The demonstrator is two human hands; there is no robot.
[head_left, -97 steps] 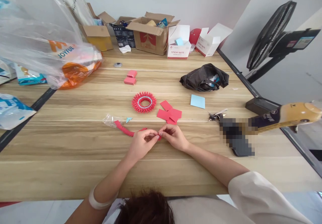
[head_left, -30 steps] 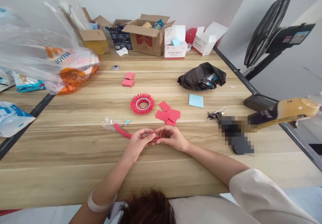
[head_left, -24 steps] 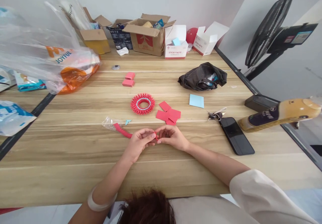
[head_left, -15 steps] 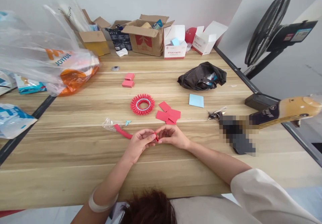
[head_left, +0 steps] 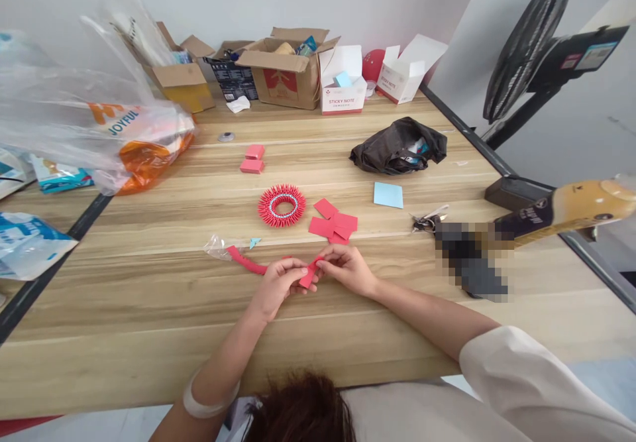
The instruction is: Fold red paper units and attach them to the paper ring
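Between my two hands is a small piece of red paper [head_left: 307,277], raised just above the table. My left hand [head_left: 278,287] pinches its left side between thumb and fingers. The fingers of my right hand [head_left: 348,271] are closed on its upper right end, where the paper bends. Beside my left hand lies a curved red strip of folded paper [head_left: 243,259], its right end hidden behind the hand. Beyond my hands are several loose red paper slips [head_left: 342,224], and a spiky red paper ring [head_left: 267,210] with a pale blue inner band.
A small blue folded piece [head_left: 255,242] and a clear plastic wrapper [head_left: 217,248] lie left. Farther back are two pink-red paper stacks [head_left: 253,165], a blue note pad [head_left: 388,195] and a black plastic bag [head_left: 380,150]. Keys [head_left: 424,222] lie right; open boxes [head_left: 293,84] line the wall.
The red paper between my hands has turned and now shows a wider flat face. My right hand has shifted slightly right, and the fingertips of both hands are farther apart.
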